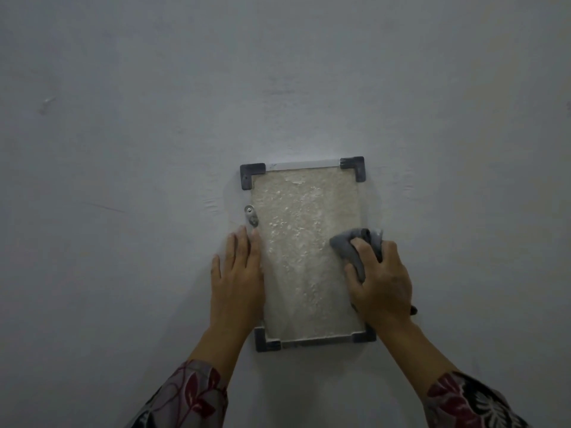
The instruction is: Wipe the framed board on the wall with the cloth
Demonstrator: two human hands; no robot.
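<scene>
One board (304, 251), one cloth (355, 245), two hands.

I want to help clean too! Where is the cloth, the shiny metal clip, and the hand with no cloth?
cloth (352, 247): head view, on the grey bunched fold beside the thumb.
metal clip (251, 217): head view, on its middle, at the board's left edge.
left hand (237, 285): head view, on the back of the hand.

- Your right hand (381, 279) presses the bunched grey cloth (355, 245) against the framed board (302, 251), near its right edge.
- Your left hand (238, 282) lies flat along its left edge, below a metal bracket (251, 216).
</scene>
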